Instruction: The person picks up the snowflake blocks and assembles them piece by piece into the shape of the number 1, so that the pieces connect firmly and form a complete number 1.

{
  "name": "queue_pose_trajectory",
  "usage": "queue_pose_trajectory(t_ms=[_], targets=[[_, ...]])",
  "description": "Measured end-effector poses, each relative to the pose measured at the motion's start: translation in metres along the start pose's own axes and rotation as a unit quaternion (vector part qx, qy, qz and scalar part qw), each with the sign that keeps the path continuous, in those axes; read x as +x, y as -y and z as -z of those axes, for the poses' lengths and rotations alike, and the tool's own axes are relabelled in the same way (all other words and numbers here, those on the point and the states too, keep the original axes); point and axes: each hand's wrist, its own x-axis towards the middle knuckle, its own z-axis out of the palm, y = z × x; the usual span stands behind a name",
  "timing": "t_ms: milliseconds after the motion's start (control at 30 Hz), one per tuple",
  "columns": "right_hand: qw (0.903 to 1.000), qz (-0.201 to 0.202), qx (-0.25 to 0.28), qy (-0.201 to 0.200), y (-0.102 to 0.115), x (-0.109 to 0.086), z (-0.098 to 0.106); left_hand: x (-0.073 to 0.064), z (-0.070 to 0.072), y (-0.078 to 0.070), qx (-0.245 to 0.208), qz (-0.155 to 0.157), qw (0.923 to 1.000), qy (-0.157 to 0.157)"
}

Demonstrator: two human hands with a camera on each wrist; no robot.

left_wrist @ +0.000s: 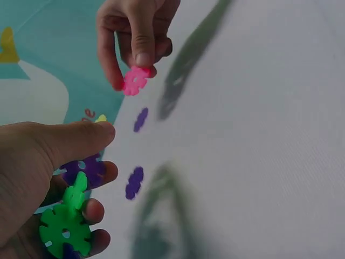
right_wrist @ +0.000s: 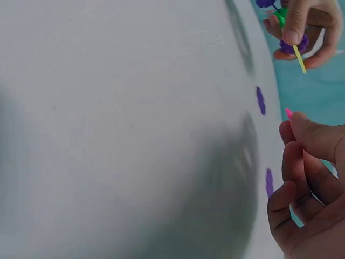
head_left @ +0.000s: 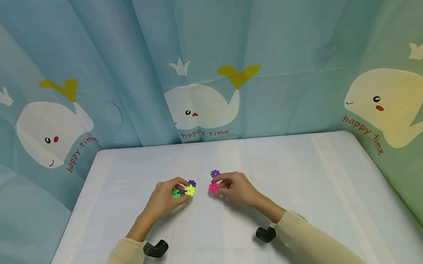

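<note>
My left hand (head_left: 165, 197) grips a joined piece of notched plastic snowflake discs. In it are green discs (left_wrist: 66, 229), a purple disc (left_wrist: 83, 170) and a yellow disc (head_left: 190, 190) at the end towards the right hand. Edge-on, the yellow disc (right_wrist: 299, 59) looks like a thin bar in the right wrist view. Between thumb and fingertips, my right hand (head_left: 240, 188) pinches one pink snowflake disc (head_left: 213, 188). A gap separates the pink disc from the left hand's piece. Part of that piece is hidden behind the left fingers.
Two loose purple discs lie on the white table (head_left: 212, 257): one purple disc (head_left: 192, 182) just beyond the left hand, another purple disc (head_left: 215, 173) beyond the right. A blue curtain (head_left: 285, 51) with whale prints hangs behind the table. Each wrist wears a black device (head_left: 156, 249).
</note>
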Motion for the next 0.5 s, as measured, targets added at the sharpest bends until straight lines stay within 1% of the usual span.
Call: queue_pose_trajectory(t_ms=[67, 167, 300, 500], targets=[[0.9999, -0.008, 0.012, -0.007, 0.001, -0.003, 0.007, 0.002, 0.001, -0.004, -0.004, -0.009, 0.9999, 0.003], [0.9997, -0.009, 0.010, -0.019, 0.002, -0.008, 0.018, 0.005, 0.002, -0.012, -0.013, -0.024, 0.9996, 0.006], [0.9995, 0.005, 0.000, -0.033, 0.007, -0.015, 0.030, 0.010, 0.004, -0.024, -0.029, -0.041, 0.9986, 0.014], [0.9980, 0.032, -0.013, -0.052, 0.013, -0.025, 0.045, 0.016, 0.003, -0.039, -0.034, -0.049, 0.9979, 0.027]])
